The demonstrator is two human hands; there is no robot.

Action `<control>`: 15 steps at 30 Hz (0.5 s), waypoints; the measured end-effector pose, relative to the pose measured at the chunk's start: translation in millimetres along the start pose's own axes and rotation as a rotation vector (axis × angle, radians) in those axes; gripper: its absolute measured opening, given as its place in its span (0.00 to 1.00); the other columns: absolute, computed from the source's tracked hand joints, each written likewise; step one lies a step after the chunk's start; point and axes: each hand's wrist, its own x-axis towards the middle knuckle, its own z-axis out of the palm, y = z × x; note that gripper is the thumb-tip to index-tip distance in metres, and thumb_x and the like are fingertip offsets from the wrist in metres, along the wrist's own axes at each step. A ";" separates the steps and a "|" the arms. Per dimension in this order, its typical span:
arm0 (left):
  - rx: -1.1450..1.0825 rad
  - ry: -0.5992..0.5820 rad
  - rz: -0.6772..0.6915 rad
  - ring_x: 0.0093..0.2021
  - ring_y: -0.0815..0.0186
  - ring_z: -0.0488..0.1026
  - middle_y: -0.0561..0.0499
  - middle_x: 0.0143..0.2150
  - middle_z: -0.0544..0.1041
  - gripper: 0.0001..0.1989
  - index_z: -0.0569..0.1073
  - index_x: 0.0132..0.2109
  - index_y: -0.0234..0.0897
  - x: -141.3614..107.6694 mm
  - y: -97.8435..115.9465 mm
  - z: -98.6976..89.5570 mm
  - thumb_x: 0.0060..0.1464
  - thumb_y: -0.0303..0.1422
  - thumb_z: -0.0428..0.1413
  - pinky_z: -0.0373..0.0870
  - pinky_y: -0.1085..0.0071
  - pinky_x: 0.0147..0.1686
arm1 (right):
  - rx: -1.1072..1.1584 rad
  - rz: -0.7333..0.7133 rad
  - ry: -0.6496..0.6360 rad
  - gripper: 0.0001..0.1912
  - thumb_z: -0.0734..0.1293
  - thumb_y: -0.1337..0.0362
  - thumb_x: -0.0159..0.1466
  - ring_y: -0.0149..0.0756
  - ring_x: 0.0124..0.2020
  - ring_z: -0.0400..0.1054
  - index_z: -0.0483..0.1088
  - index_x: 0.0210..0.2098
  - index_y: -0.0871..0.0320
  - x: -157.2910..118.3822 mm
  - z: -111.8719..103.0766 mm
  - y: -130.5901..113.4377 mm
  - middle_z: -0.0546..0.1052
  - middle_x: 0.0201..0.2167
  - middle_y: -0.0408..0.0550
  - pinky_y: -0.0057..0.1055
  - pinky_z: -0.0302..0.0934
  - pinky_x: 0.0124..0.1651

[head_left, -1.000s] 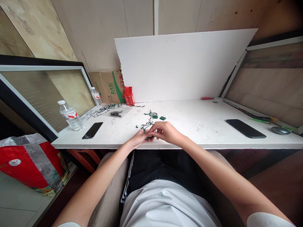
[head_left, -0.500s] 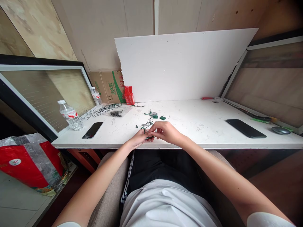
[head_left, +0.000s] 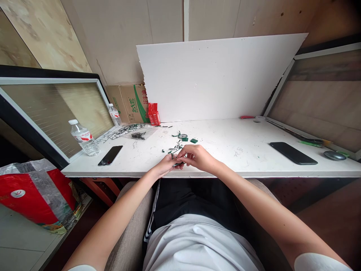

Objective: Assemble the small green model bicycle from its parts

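Note:
Close to the front edge of the white table point(head_left: 220, 165), my left hand point(head_left: 167, 165) is closed on a small dark green part, mostly hidden by the fingers. My right hand point(head_left: 196, 156) meets it from the right, thumb and fingertips pinched at the same part. Just beyond my hands lie small green and dark pieces point(head_left: 178, 145). Farther back are a round spoked piece point(head_left: 183, 136) and a flat green block point(head_left: 193, 141).
At the left are a black phone point(head_left: 110, 155), a water bottle point(head_left: 84, 138), thin dark frames point(head_left: 124, 130) and a bag of dark bits point(head_left: 138, 135). A red box point(head_left: 153, 114) stands behind. A long black device point(head_left: 293, 153) and a mouse point(head_left: 334, 156) lie right.

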 end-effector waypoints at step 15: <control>0.005 0.017 -0.004 0.36 0.66 0.74 0.47 0.34 0.77 0.22 0.77 0.39 0.31 -0.6 1.3 1.9 0.49 0.46 0.71 0.69 0.66 0.42 | -0.004 0.004 0.003 0.13 0.70 0.53 0.71 0.35 0.31 0.75 0.79 0.42 0.56 0.1 -0.1 0.1 0.82 0.35 0.49 0.30 0.68 0.36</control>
